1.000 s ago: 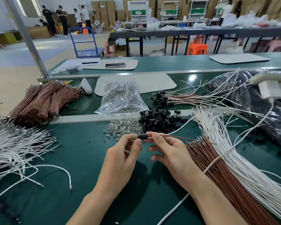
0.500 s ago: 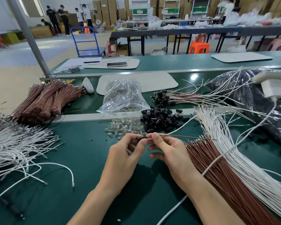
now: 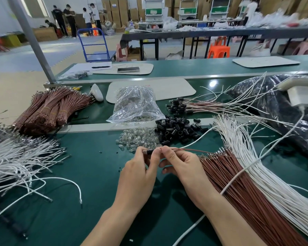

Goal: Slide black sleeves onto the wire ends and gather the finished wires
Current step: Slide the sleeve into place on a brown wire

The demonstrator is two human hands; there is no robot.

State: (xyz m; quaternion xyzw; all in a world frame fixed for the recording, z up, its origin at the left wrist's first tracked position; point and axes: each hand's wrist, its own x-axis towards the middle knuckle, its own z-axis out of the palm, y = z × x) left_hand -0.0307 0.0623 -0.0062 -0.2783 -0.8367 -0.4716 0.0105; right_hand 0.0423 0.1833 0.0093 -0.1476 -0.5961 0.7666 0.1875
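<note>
My left hand pinches a small black sleeve between thumb and forefinger. My right hand pinches a thin brown wire whose end sits in that sleeve; the wire runs off to the right. Loose black sleeves lie heaped just beyond my hands. Brown wires and white wires fan out at my right. Finished wires with black sleeves lie farther back on the green bench.
Small clear bulbs lie beside the sleeves, with a clear plastic bag behind. Bundled brown wires sit back left, loose white wires at left, a black bag at right. People stand far behind.
Both hands have dropped slightly toward me. The sleeve stays pinched in my left fingers, now partly covered by them, with the wire end in it.
</note>
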